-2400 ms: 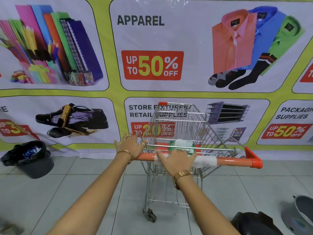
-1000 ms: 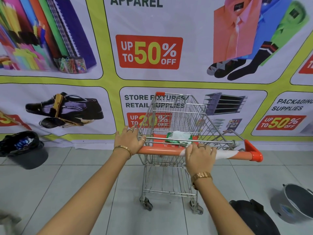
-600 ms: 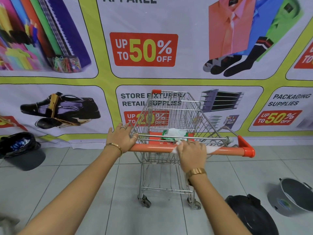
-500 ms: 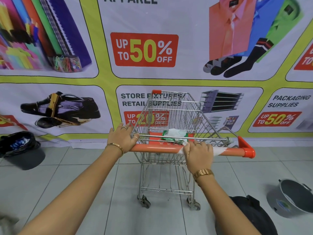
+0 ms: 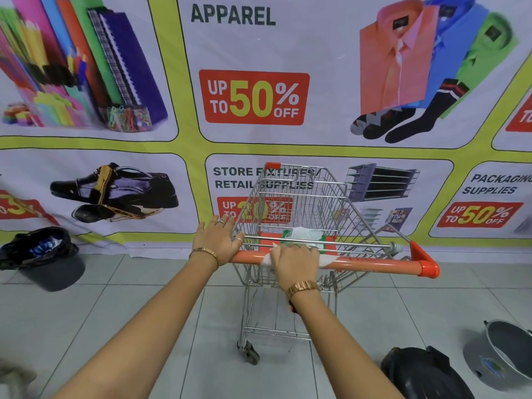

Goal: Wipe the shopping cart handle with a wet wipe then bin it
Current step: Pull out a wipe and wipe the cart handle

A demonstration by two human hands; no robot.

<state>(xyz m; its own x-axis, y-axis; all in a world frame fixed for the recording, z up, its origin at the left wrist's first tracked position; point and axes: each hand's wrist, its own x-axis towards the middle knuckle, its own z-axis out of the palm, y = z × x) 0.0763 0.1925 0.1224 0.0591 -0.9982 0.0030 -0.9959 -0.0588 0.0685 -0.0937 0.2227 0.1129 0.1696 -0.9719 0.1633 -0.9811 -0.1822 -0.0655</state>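
A small wire shopping cart point(image 5: 299, 203) stands in front of me with an orange handle point(image 5: 374, 264). My left hand point(image 5: 217, 240) grips the handle's left end. My right hand point(image 5: 296, 262) presses a white wet wipe point(image 5: 326, 260) around the handle left of its middle; the wipe's edges show on both sides of the hand. A green and white wipes pack point(image 5: 305, 236) lies in the cart's child seat. A grey bin with a black liner point(image 5: 43, 254) stands on the floor at the left.
A large printed banner point(image 5: 259, 96) covers the wall right behind the cart. At the lower right lie a black bag point(image 5: 417, 375) and an empty grey bucket point(image 5: 501, 352). Grey floor tiles stretch around the cart.
My right hand has slid the wipe leftward along the handle from right of centre toward the left hand. The left hand has kept its grip. The camera view shifted slightly.
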